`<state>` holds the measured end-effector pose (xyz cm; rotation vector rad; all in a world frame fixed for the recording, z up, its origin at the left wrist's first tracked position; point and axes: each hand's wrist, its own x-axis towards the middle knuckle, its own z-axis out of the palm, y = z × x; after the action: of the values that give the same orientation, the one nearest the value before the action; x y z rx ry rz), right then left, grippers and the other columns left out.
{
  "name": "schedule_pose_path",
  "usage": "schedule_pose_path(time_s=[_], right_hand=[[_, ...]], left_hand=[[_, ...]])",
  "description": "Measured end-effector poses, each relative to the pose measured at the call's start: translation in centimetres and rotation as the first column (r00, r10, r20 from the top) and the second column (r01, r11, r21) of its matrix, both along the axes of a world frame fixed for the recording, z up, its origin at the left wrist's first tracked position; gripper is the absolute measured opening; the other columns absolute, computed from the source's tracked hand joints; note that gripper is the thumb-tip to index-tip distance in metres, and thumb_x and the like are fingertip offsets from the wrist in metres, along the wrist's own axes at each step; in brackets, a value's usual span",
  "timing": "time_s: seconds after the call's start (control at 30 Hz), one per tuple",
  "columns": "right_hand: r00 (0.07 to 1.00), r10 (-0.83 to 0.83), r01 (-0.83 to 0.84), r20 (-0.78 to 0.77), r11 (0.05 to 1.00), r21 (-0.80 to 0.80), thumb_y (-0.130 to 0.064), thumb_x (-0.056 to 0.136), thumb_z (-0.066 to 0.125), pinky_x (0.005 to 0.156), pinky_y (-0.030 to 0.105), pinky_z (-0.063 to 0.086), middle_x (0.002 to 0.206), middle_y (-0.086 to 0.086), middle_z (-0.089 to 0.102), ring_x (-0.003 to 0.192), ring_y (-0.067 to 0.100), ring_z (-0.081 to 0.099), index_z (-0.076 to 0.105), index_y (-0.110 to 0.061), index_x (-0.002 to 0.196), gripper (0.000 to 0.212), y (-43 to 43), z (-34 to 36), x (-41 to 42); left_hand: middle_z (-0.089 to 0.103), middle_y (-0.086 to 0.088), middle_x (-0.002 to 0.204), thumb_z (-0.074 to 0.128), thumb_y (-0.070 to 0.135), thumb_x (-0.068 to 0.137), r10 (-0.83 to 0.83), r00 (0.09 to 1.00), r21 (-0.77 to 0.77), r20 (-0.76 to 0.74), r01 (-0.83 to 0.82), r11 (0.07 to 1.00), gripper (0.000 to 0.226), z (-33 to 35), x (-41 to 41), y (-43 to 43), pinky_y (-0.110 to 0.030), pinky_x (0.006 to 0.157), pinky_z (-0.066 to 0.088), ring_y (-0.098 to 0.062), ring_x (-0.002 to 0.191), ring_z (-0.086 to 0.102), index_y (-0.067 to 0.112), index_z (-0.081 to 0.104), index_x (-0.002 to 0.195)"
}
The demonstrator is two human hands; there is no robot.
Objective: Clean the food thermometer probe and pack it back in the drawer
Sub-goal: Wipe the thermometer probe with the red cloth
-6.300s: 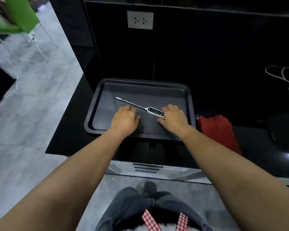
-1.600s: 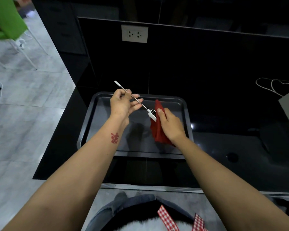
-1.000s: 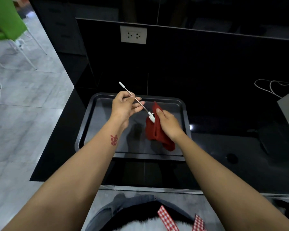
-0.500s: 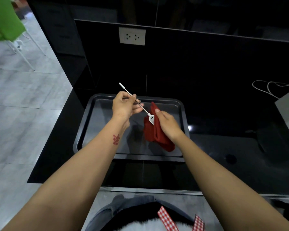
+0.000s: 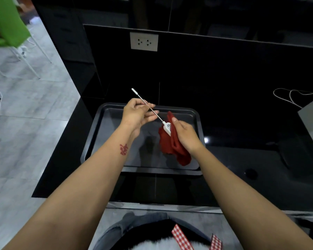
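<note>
You're standing at the black countertop, and the dark baking tray lies flat on it right in front of you. Above the tray, your right hand is closed round the red cloth, which hangs down from your grip, and round the thermometer's white head. Your left hand pinches the metal probe between the fingertips. The food thermometer is up in the air between both hands, slanting, its white-capped tip pointing up and away towards the wall socket.
</note>
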<state>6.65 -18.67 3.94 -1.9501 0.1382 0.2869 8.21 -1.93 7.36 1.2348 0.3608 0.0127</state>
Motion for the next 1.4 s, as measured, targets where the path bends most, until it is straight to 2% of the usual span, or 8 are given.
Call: schedule_pose_path(time_s=[0.2,0.4,0.53,0.63,0.77,0.93,1.07,1.4], right_hand=[[0.999,0.015,-0.015,-0.036,1.000,-0.010,-0.053,0.098,0.041,0.085,0.044,0.055,0.092,0.014,0.074,0.089,0.032,0.070,0.071,-0.017,0.099,0.046,-0.5,0.1,-0.7],[0.997,0.073,-0.073,-0.009,0.997,-0.039,-0.054,0.098,0.038,0.079,0.034,0.052,0.093,0.003,0.072,0.087,0.020,0.068,0.068,-0.022,0.101,0.044,0.3,0.5,-0.9],[0.999,0.031,-0.030,0.014,0.997,-0.071,-0.052,0.098,0.041,0.078,0.033,0.050,0.091,0.003,0.072,0.083,0.018,0.067,0.069,-0.019,0.097,0.044,-0.4,0.4,-1.2],[0.999,0.034,-0.037,-0.030,0.997,-0.072,-0.048,0.099,0.042,0.075,0.033,0.050,0.086,0.007,0.071,0.077,0.020,0.066,0.069,-0.015,0.093,0.043,-1.3,-0.1,-1.4],[0.998,0.009,-0.011,-0.062,1.000,-0.020,-0.049,0.099,0.041,0.085,0.038,0.053,0.093,0.011,0.075,0.088,0.025,0.071,0.071,-0.016,0.100,0.045,-1.1,0.0,-1.3],[0.998,0.054,-0.053,-0.030,0.998,0.025,-0.050,0.100,0.040,0.090,0.031,0.049,0.101,-0.002,0.072,0.096,0.015,0.067,0.065,-0.031,0.099,0.032,-0.2,1.0,-1.0],[0.999,0.025,-0.021,-0.042,0.995,0.098,-0.050,0.099,0.041,0.092,0.034,0.053,0.098,0.002,0.075,0.093,0.019,0.071,0.069,-0.027,0.106,0.037,-0.5,0.8,-1.2],[0.995,0.022,-0.019,0.101,0.999,-0.033,-0.050,0.100,0.040,0.059,0.022,0.042,0.073,-0.004,0.061,0.064,0.009,0.058,0.064,-0.011,0.093,0.046,0.9,0.7,-1.1]], left_hand=[[0.065,-0.012,0.085,0.054,0.004,0.097,0.118,0.993,0.009,0.027,-0.118,0.993,0.008,-0.2,-0.1,0.5,-0.028,0.061,0.060,-0.024,0.071,0.072,0.008,0.048,0.095],[0.065,-0.011,0.085,0.056,0.006,0.097,0.010,0.999,0.062,0.032,-0.012,0.998,0.009,-0.1,-1.0,-0.6,-0.030,0.063,0.062,-0.023,0.071,0.072,0.010,0.049,0.094],[0.063,-0.010,0.083,0.054,0.004,0.097,0.094,0.996,-0.046,-0.004,-0.094,0.994,0.008,0.3,-0.7,0.2,-0.030,0.059,0.061,-0.022,0.068,0.070,0.010,0.048,0.097],[0.061,-0.010,0.086,0.049,0.003,0.099,0.037,0.999,-0.093,-0.014,-0.039,0.995,0.012,0.2,-0.8,0.9,-0.031,0.067,0.062,-0.025,0.075,0.069,0.008,0.052,0.110],[0.062,-0.010,0.091,0.047,0.004,0.101,-0.091,0.996,-0.086,0.023,0.093,0.992,0.013,0.2,-1.2,0.5,-0.034,0.080,0.061,-0.025,0.084,0.069,0.005,0.059,0.099],[0.061,-0.011,0.087,0.053,0.007,0.099,-0.058,0.997,0.058,0.056,0.055,0.997,0.011,0.3,-1.2,-0.6,-0.028,0.068,0.061,-0.025,0.078,0.070,0.007,0.056,0.089],[0.059,-0.011,0.080,0.055,0.008,0.098,0.020,0.994,0.097,0.107,-0.031,0.995,0.016,0.6,-1.0,-0.6,-0.024,0.060,0.060,-0.026,0.071,0.066,0.009,0.051,0.082],[0.055,-0.006,0.074,0.060,0.011,0.095,0.113,0.989,0.201,0.095,-0.130,0.971,0.017,0.2,-0.8,-1.7,-0.024,0.056,0.058,-0.016,0.059,0.061,0.009,0.048,0.083]])
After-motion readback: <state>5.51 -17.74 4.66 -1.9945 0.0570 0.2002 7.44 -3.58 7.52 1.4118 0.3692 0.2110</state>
